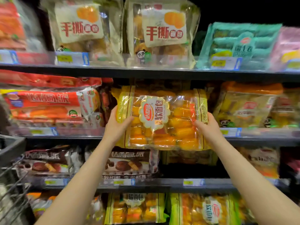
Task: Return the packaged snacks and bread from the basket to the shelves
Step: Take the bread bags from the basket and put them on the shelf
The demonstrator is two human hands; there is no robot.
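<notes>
Dark shelves (146, 73), four tiers: cream bread bags (81, 30) top, red packs (43, 104) mid-left, brown packs (128, 161) below.

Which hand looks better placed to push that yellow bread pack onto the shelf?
Probably neither alone: left hand and right hand grip opposite edges of the yellow bread pack evenly.

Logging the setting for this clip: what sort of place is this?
Most likely a supermarket bread aisle: tiered shelves stacked with packaged bread, price tags along the edges, and a wire basket at left.
</notes>
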